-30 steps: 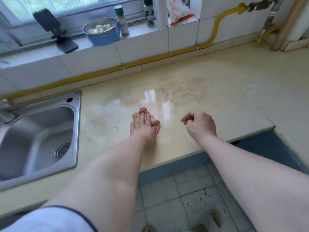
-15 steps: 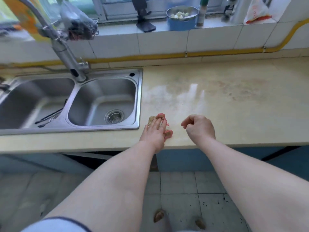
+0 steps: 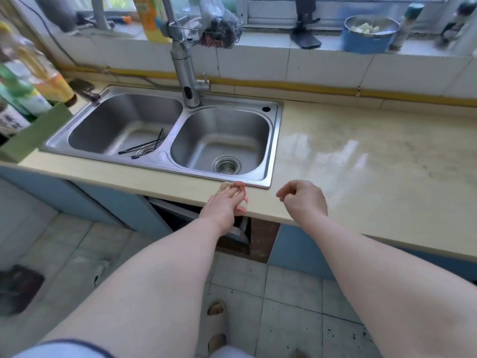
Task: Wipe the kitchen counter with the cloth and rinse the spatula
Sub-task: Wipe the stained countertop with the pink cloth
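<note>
My left hand (image 3: 223, 208) presses flat on a small beige cloth with a pink edge (image 3: 241, 187), at the counter's front edge just below the right corner of the sink. My right hand (image 3: 305, 200) hovers over the counter (image 3: 374, 171) beside it, fingers loosely curled, holding nothing. A wet sheen covers the counter right of the sink. Dark, thin utensils (image 3: 144, 147) lie in the left basin; whether one is the spatula I cannot tell.
A steel double sink (image 3: 276, 140) with a tall faucet (image 3: 184, 73) fills the middle. Bottles (image 3: 28, 81) and a green box (image 3: 33, 133) stand at the left. On the windowsill sit a blue bowl (image 3: 367, 40), a phone stand (image 3: 304, 32) and a bag (image 3: 219, 27).
My left hand has slid the cloth leftward along the counter toward the sink's front corner. The view has swung left, bringing both basins into sight. My right hand stays curled beside it.
</note>
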